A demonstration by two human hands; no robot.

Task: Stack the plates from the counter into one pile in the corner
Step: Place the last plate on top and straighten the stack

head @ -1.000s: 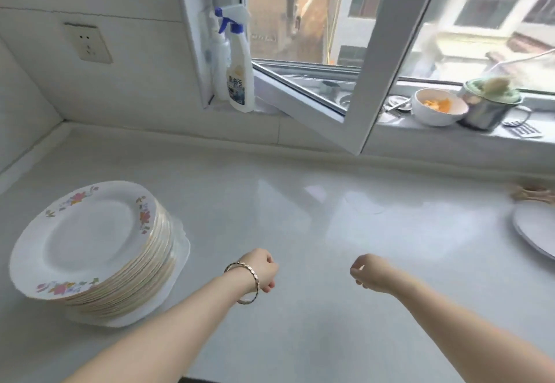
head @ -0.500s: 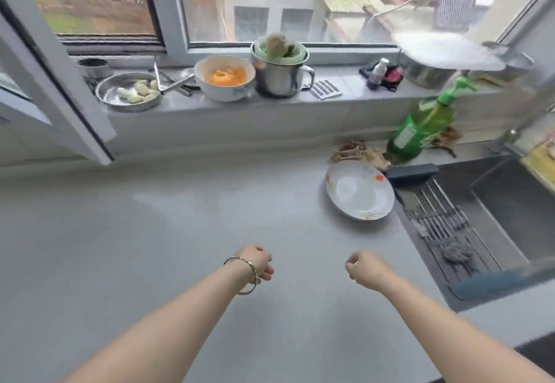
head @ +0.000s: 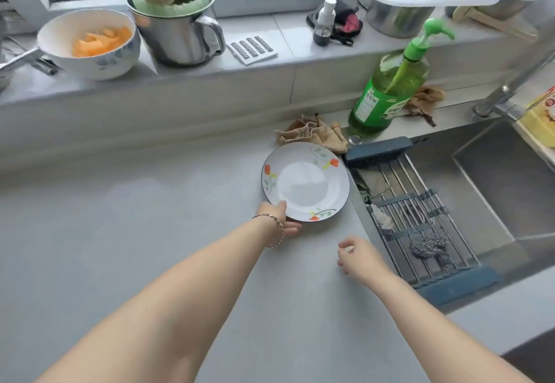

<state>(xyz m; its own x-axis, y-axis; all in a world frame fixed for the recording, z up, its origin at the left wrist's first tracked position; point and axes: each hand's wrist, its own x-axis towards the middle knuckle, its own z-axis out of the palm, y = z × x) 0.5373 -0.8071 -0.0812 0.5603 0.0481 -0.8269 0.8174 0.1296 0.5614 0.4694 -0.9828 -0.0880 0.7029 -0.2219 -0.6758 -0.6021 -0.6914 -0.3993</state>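
L hand (head: pixel 280 217) gripping plate (head: pixel 306 184) rim, R hand (head: pixel 357 258) loose nearby

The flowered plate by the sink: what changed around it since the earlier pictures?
The left hand reached forward and now pinches the near rim of the plate, thumb on top. The right hand loosened from a fist and holds nothing. The plate still lies in its place on the counter, beside the cloth.
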